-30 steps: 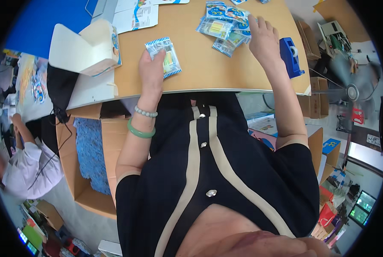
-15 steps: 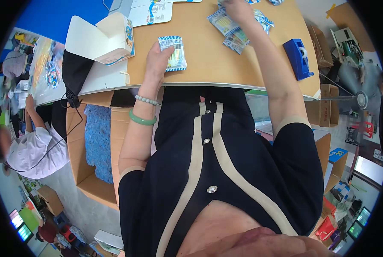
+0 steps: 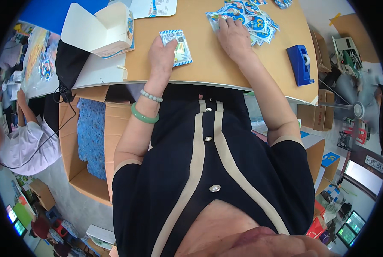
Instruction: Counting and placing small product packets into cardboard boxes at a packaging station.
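My left hand [image 3: 162,56] is closed on a small flat packet [image 3: 182,50] with blue-and-white striped ends, thumb across its face. Whether more packets lie under it is hidden. To the right, a loose pile of similar blue-and-white packets [image 3: 258,25] is spread on the table, several with their printed blue side up. My right hand [image 3: 236,41] is at the pile's near left edge, fingers bent over a packet [image 3: 214,18] there. Its fingertips are partly hidden.
An open white carton [image 3: 93,32] stands at the left of the tan table [image 3: 200,76]. Flattened printed card [image 3: 155,8] lies behind. A blue tape dispenser [image 3: 299,66] sits near the right edge. Below left, a cardboard box [image 3: 86,188] holds blue material. Another person [image 3: 29,145] works at far left.
My right hand has come back toward me from the pile's far side to its near left edge. The pile shows more blue printed faces. My left hand still holds its packet, slightly shifted.
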### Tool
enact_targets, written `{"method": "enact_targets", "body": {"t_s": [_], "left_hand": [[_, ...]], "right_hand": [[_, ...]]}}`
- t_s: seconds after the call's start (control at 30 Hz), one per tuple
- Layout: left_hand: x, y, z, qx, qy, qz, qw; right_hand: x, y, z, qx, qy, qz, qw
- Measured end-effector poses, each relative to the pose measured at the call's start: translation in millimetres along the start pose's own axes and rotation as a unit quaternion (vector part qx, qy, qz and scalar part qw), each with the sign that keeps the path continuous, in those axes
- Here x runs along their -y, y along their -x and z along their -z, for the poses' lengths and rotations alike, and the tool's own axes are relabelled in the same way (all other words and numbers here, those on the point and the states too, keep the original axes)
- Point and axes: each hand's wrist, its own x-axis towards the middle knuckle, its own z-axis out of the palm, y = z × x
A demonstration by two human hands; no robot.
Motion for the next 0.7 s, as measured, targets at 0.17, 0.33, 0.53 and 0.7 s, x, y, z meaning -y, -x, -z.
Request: {"method": "enact_targets", "body": {"t_s": [0.17,0.33,0.53,0.7], "left_hand": [[-6.5,3.4,9.1,-0.002,0.002,-0.004,1.000],[-4.9,-2.3,14.3,-0.048,-0.146,-0.082,0.985],[-0.4,2.9,8.3,-0.053,-0.129,-0.057,0.989],[-0.1,15.3,24.9,-0.049,-0.047,-0.042,0.997]], "right_hand": [[-0.1,-8.2,-1.3,0.075,0.063,0.021,0.995],[13.7,-6.5,1.7,-0.001,-0.124,-0.100,0.987],[46.9,-1.0,-32.8,0.006,0.068,-0.032,0.997],[55.4,-14.0,13.8,0.144,0.053,-0.082,0.985]]}}
